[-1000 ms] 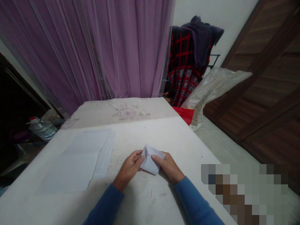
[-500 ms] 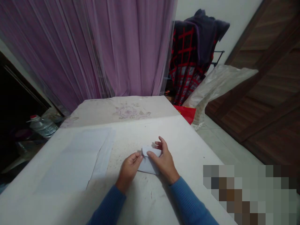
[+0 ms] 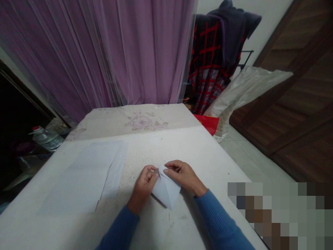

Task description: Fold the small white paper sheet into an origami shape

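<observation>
A folded piece of white paper (image 3: 168,191) is held between my two hands, a little above the table, one corner pointing toward me. My left hand (image 3: 145,181) pinches its left upper edge between thumb and fingers. At the top, my right hand (image 3: 185,176) grips a folded flap, thumb on the near face and fingers curled behind. Creases run across the paper's face. Part of its upper edge is hidden by my fingers.
Sheets of white paper (image 3: 78,177) lie on the left of the white-covered table (image 3: 208,208). A plastic bottle (image 3: 48,139) stands beyond the left edge. Past the right edge are a red bag (image 3: 209,123) and a clear plastic sheet (image 3: 241,88). A purple curtain (image 3: 145,52) hangs behind.
The folded paper has turned, so a corner now points toward me. My right hand's fingers, raised and spread before, have curled in onto the paper's top. My left hand keeps its pinch.
</observation>
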The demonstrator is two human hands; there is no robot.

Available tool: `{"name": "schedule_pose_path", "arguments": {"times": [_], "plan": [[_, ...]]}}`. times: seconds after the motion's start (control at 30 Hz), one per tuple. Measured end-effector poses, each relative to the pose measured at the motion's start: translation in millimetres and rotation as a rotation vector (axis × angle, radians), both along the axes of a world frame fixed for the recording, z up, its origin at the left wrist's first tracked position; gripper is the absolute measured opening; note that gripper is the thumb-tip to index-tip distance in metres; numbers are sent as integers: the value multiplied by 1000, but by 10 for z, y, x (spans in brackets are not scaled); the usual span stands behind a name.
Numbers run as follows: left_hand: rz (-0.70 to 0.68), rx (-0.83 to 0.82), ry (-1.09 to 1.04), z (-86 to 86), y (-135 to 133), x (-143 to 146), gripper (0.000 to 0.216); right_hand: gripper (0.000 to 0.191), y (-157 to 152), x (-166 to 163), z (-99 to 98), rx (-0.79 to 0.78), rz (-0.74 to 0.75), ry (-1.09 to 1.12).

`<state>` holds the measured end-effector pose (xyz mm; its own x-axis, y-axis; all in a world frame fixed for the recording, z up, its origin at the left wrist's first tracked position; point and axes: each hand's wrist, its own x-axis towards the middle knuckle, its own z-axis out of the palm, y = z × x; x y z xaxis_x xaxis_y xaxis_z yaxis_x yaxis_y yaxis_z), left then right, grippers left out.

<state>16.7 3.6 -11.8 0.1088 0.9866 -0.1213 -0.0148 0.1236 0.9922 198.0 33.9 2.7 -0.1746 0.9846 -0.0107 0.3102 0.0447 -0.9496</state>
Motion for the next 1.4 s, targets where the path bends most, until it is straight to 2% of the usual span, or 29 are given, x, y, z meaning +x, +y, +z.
{"name": "schedule_pose_path", "arguments": {"times": [0.07, 0.13, 0.3, 0.4, 0.47, 0.6, 0.8, 0.87, 1.13, 1.3, 1.4], "plan": [[32, 30, 32, -27, 1, 13, 38, 32, 8, 10, 27, -147, 140, 63], [67, 101, 130, -28, -12, 11, 31, 33, 7, 1, 40, -261, 216, 149], [80, 336, 507, 74, -69, 8, 22, 37, -22, -48, 26, -327, 166, 294], [76, 414, 606, 123, -82, 36, 10, 39, -38, -60, 20, -339, 182, 361], [89, 442, 642, 128, -82, 54, 10, 40, -42, -61, 18, -337, 182, 374], [127, 422, 626, 90, -72, 64, 13, 36, -40, -58, 6, -339, 177, 343], [171, 260, 468, 38, -54, 29, 12, 30, -35, -61, -19, -334, 175, 287], [151, 286, 497, 42, -61, 27, 13, 31, -36, -65, -10, -324, 177, 275], [92, 598, 670, 100, -113, 59, 14, 34, -53, -122, 12, -273, 151, 222], [57, 622, 660, 142, -136, 58, 11, 33, -50, -118, -25, -241, 139, 282], [62, 514, 529, 169, -147, 56, 11, 34, -60, -95, -30, -189, 151, 352]]}}
